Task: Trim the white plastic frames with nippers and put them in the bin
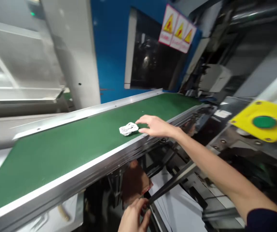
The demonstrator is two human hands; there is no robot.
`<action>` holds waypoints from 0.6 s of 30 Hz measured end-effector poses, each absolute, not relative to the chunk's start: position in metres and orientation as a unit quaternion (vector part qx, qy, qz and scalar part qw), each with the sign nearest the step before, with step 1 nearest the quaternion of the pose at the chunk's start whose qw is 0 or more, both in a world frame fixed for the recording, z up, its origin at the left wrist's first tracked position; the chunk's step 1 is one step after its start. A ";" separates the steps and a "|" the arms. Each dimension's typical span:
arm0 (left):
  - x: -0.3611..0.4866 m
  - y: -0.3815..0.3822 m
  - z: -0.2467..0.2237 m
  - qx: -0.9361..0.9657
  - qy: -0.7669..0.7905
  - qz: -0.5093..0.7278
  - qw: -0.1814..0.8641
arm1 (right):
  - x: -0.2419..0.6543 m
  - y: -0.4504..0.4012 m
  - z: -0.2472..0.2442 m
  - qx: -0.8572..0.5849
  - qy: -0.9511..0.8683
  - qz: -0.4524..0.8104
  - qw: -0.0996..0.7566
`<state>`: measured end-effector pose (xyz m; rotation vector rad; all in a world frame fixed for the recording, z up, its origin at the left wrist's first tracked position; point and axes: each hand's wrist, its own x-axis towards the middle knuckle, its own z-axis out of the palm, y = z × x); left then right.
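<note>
A crumpled piece of white paper [128, 129] lies on the green conveyor belt [63, 154], close to the belt's near edge. My right hand [155, 126] reaches over that edge with its fingers apart, right beside the paper. I cannot tell whether the fingers touch it. Below the belt, my left hand [133, 217] closes around the end of a dark flat bar [172, 183], which runs up and to the right behind my right forearm.
Steel side rails edge the belt. Under it are brown cardboard [134, 182] and white sheets [174, 206]. A yellow plate with a green button [265, 121] stands at right. Warning labels [177, 29] sit on a blue machine panel [109, 48] behind.
</note>
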<state>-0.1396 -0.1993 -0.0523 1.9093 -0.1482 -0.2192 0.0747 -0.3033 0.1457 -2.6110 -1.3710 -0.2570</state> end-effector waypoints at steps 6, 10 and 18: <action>-0.172 -0.178 -0.053 0.856 0.000 -0.063 0.513 | 0.151 -0.252 0.126 -0.866 -0.481 0.135 -0.017; -0.190 -0.168 -0.060 0.853 0.069 -0.029 0.517 | 0.161 -0.247 0.120 -0.863 -0.474 0.168 -0.048; -0.202 -0.163 -0.061 0.863 0.096 -0.023 0.495 | 0.180 -0.233 0.108 -0.880 -0.436 0.157 -0.106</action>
